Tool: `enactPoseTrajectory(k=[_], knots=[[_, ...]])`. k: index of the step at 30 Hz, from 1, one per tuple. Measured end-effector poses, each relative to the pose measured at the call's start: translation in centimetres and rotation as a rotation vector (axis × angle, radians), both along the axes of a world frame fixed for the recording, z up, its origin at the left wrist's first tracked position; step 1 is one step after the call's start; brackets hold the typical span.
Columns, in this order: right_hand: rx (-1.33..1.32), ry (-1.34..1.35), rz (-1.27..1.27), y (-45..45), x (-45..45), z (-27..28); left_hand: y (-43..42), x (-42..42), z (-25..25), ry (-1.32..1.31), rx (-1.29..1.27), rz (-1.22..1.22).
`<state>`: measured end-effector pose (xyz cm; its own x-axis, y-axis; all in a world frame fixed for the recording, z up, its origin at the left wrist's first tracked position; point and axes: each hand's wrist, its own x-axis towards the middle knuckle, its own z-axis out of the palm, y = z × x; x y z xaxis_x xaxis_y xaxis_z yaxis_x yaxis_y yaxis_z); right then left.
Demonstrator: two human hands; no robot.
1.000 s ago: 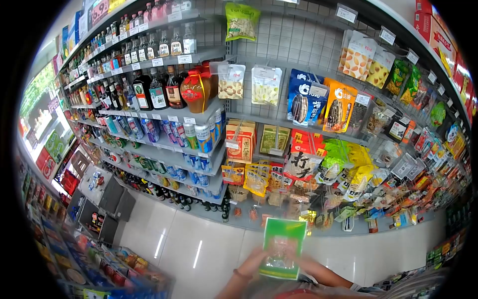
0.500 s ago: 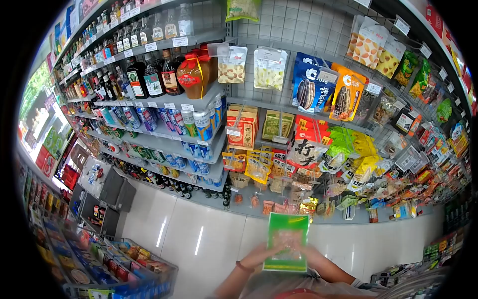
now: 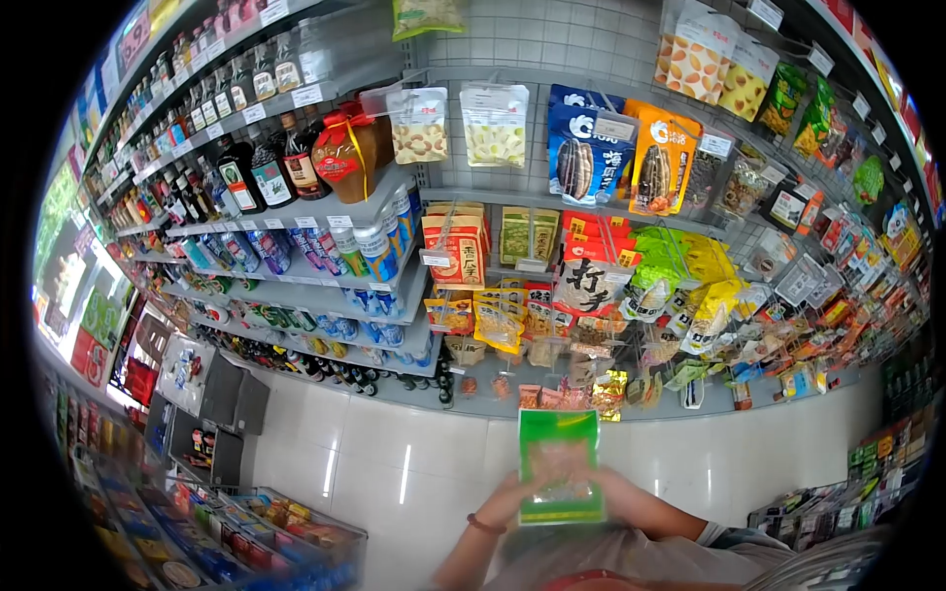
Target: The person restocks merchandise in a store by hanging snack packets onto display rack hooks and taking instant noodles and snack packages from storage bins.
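A green snack bag (image 3: 560,508) is held upright in front of my body. Reddish-pink contents show through the middle of it, too blurred to identify. My left hand (image 3: 509,497) grips its left side and wears a dark bracelet at the wrist. On the right side my right hand (image 3: 613,484) is closed on the same bag. Motion blur softens both thumbs, which reach toward the front of the pack. The fingers behind the bag are hidden.
Ahead, a wire rack holds hanging snacks, including a blue seed bag (image 3: 581,163) and an orange bag (image 3: 662,158). Shelves of bottles and cans (image 3: 377,251) curve away leftward. A basket of packets (image 3: 296,517) stands low left, above tiled floor (image 3: 389,443).
The bag and both hands sit slightly higher and further left in view. The shelves have shifted left as the camera turned. Both hands keep hold of the bag.
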<state>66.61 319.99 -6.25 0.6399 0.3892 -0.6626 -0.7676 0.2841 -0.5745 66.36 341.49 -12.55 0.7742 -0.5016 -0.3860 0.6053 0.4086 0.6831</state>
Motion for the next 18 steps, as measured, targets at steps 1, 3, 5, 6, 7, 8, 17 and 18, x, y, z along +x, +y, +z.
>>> enactPoseTrajectory(k=[1, 3, 5, 6, 7, 8, 17, 18], knots=[[0.047, 0.004, -0.017, -0.1, 0.0, -0.2, -0.1, 0.1, -0.2, -0.008, -0.013, 0.001], [0.131, 0.033, -0.052, -0.3, -0.2, -0.5, -0.4, 0.3, 0.4, -0.026, -0.008, -0.002], [0.133, 0.011, -0.091, -0.4, -0.6, 0.0, -0.8, 0.7, -0.1, -0.069, 0.013, 0.005], [0.129, -0.01, -0.102, -0.4, -0.6, 0.4, -1.0, 0.9, -0.5, -0.068, 0.012, -0.03], [0.083, -0.043, -0.078, -0.6, -0.7, 0.7, -0.8, 1.1, -0.8, -0.08, 0.031, -0.052], [0.086, -0.039, -0.11, -0.8, -1.1, 0.4, -0.6, 1.1, -0.9, -0.093, 0.053, -0.072], [-0.204, -0.223, 0.188, -2.2, -2.9, 0.9, -0.1, 0.7, 2.5, -0.097, 0.194, -0.115], [-0.214, -0.217, 0.203, -1.9, -2.6, 2.2, -0.3, 0.4, 2.6, -0.101, 0.199, -0.123]])
